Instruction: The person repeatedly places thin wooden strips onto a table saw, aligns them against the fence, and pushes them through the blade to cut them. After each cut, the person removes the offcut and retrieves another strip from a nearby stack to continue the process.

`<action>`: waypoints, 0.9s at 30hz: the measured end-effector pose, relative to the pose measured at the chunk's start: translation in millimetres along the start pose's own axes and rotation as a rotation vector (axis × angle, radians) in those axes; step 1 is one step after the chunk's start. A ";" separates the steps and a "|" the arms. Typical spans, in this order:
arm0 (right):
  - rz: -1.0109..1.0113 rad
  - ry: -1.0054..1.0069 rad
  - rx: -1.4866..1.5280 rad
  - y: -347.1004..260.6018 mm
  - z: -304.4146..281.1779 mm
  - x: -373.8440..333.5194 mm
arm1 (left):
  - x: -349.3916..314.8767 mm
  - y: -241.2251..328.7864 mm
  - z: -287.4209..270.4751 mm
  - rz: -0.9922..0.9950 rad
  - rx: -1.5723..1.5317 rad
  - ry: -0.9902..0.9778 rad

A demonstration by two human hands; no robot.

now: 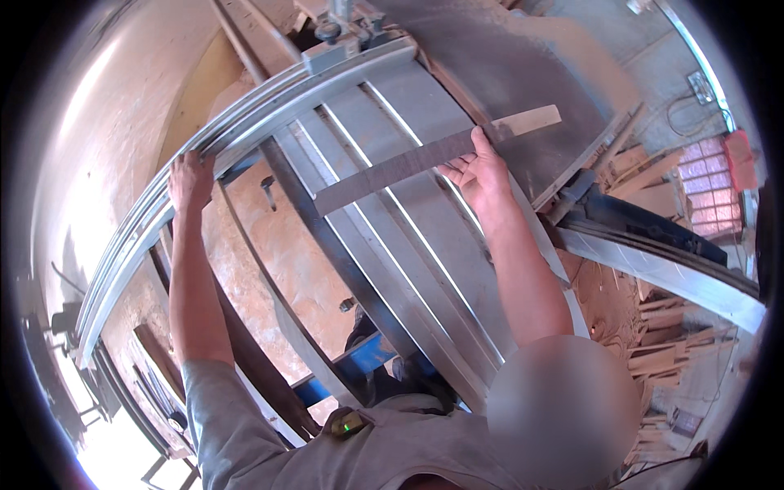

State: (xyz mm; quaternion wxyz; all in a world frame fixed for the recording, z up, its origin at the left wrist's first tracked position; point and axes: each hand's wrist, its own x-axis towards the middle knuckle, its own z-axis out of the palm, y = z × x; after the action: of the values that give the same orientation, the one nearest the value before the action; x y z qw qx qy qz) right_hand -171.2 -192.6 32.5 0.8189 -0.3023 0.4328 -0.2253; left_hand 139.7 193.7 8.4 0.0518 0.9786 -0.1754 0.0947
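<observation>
My right hand (475, 170) grips a long flat wooden strip (392, 170) near its right part, thumb over its edge and fingers curled. The strip is dark brown, with a pale right end. It lies slantwise across a grey slotted metal table (425, 237) with bright lengthwise grooves. At the far left, my left hand (191, 181) is closed over a long silvery metal rail (245, 114), its fingertips hooked on the rail. The rail appears curved in this view and runs along the table's far-left side.
A metal clamp-like fitting (331, 53) stands on the rail's far end. Beyond the table spreads a dark, dusty surface (514, 73). Several wood offcuts (661, 343) are piled on the floor at right, below a metal beam (661, 273). Sawdust covers the floor (286, 237) between the frame bars.
</observation>
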 end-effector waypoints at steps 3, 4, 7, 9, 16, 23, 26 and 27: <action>-0.028 -0.114 -0.043 12.6 25.9 2.1 | -2.1 8.2 -7.2 -0.035 -0.004 -0.022; -0.014 -0.123 -0.041 16.3 33.5 5.6 | -1.4 10.4 -10.8 -0.035 -0.017 -0.034; 0.034 -0.129 -0.034 30.6 48.5 17.3 | -1.3 12.3 -18.1 -0.006 -0.034 -0.073; 0.057 -0.121 -0.020 39.1 55.3 26.9 | -4.5 31.6 -21.5 0.048 -0.003 -0.043; 0.051 -0.215 -0.023 55.0 42.8 36.6 | -88.9 211.8 -19.0 0.517 -0.250 -0.195; -0.745 -0.225 -1.381 74.6 -34.3 5.3 | -58.6 210.8 19.1 0.509 -0.364 -0.037; -1.000 -0.271 -1.666 96.9 -44.9 -19.1 | -39.0 204.7 33.5 0.468 -0.318 -0.069; -1.067 -0.285 -1.732 99.7 -43.4 -23.8 | -34.8 203.9 36.8 0.458 -0.315 -0.084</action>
State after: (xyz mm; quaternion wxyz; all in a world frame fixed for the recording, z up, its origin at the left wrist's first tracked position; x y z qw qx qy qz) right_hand -209.6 -119.2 -41.9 0.1568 -0.9664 0.1547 -0.1323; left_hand 41.8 10.0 -20.7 0.1732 0.8964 -0.4064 0.0347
